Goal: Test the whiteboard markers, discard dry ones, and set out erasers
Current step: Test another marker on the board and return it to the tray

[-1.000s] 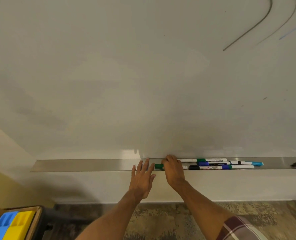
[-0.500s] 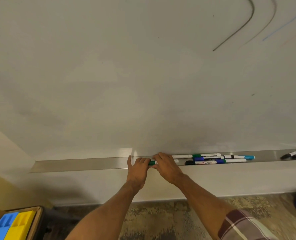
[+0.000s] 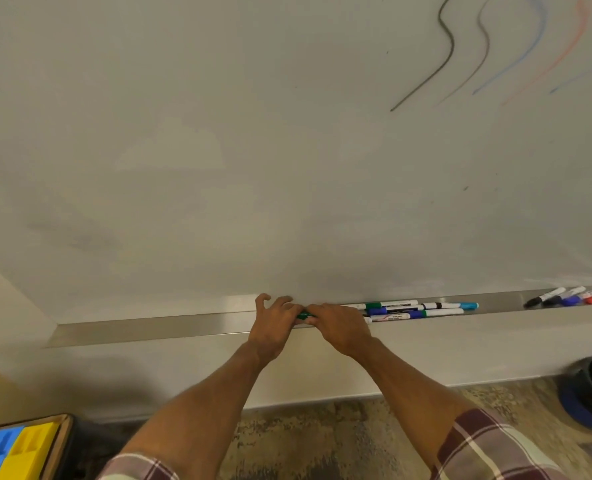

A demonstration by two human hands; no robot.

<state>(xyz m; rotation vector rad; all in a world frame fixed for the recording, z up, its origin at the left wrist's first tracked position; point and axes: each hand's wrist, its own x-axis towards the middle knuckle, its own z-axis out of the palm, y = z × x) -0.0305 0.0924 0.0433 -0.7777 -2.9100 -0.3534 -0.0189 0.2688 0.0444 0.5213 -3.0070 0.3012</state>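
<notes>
Left hand (image 3: 273,322) and right hand (image 3: 340,324) pinch green marker (image 3: 303,315) mid marker tray (image 3: 149,329), probably uncapping. Test strokes (image 3: 451,46) already on whiteboard (image 3: 218,133); neighbouring markers (image 3: 419,308) pending; no erasers set out.

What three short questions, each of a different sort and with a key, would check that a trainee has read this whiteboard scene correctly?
1. True or false: the green marker lies inside a drawer.
2. Choose one: the spare markers lie A in a cup, B in the metal tray, to the right of the right hand, C on a chair.
3. Fill in: the test strokes sit at the whiteboard's upper ___.
Key: 1 false, it is at the tray, between the left hand and the right hand; 2 B; 3 right.
</notes>
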